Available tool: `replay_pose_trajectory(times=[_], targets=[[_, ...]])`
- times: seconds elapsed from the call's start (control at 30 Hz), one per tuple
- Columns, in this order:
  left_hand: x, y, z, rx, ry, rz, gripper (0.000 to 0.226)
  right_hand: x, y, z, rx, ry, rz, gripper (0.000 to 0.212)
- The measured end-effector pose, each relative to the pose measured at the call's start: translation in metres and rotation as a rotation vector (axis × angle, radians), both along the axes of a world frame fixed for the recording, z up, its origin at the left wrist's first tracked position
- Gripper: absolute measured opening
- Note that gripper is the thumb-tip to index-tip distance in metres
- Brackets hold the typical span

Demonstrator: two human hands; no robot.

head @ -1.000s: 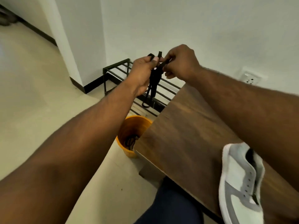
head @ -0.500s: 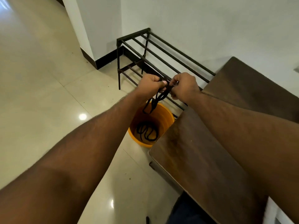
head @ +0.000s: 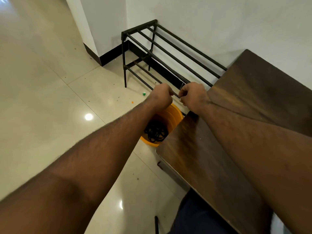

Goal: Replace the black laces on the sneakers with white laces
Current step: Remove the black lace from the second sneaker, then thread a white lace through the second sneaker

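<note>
My left hand [head: 160, 96] and my right hand [head: 192, 97] hover side by side over an orange bucket [head: 172, 114] on the floor. Both have their fingers curled in, and no lace shows in either. A tangle of black laces [head: 155, 131] lies at the bottom of the bucket, partly hidden by my left forearm. Only a white sliver [head: 276, 224] at the bottom right edge, under my right arm, could be the sneaker. No white laces are in view.
A dark wooden table [head: 199, 149] fills the right side, its corner beside the bucket. A black metal shoe rack [head: 152, 54] stands against the white wall behind my hands. Glossy tiled floor with small bits of litter [head: 144, 94] spreads to the left.
The black lace held between both hands half a second ago is gone from them, and the pile in the bucket looks bigger. The hands have drawn slightly apart; the view has tilted down.
</note>
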State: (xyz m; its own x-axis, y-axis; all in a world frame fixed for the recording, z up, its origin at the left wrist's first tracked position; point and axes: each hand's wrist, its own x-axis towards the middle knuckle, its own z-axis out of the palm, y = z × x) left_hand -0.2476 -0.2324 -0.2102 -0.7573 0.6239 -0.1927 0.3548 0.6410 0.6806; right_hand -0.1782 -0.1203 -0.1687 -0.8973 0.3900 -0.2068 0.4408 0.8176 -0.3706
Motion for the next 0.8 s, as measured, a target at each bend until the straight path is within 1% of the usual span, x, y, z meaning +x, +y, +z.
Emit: replay_pose_trajectory(times=[0.17,0.23,0.3,0.4,0.43,0.47,0.53,0.6,0.7,0.8], targets=[[0.055,0.024,0.043,0.137,0.049,0.034,0.023,0.041,0.013,0.047,0.021,0.022,-0.047,0.021],[0.088,0.037,0.065,0.168,0.06,0.019,0.023,0.072,0.025,0.068,0.033,0.039,-0.072,0.016],[0.125,0.053,0.088,0.193,0.076,-0.031,0.025,0.113,0.04,0.089,0.056,0.123,-0.129,0.009],[0.179,0.079,0.116,0.202,0.155,-0.163,0.037,0.179,0.065,0.117,0.105,0.193,-0.217,0.011],[0.204,0.092,0.129,0.214,0.165,-0.211,0.038,0.21,0.077,0.13,0.122,0.217,-0.257,0.011],[0.213,0.095,0.133,0.215,0.164,-0.227,0.036,0.222,0.084,0.133,0.128,0.227,-0.269,0.011],[0.262,0.118,0.15,0.238,0.173,-0.305,0.032,0.284,0.106,0.151,0.176,0.246,-0.332,0.012],[0.31,0.137,0.16,0.235,0.175,-0.38,0.036,0.343,0.123,0.162,0.2,0.24,-0.389,0.012],[0.381,0.164,0.163,0.231,0.17,-0.493,0.038,0.429,0.138,0.167,0.19,0.197,-0.459,0.013],[0.448,0.182,0.149,0.168,0.195,-0.647,0.041,0.503,0.146,0.158,0.182,0.081,-0.432,0.011]])
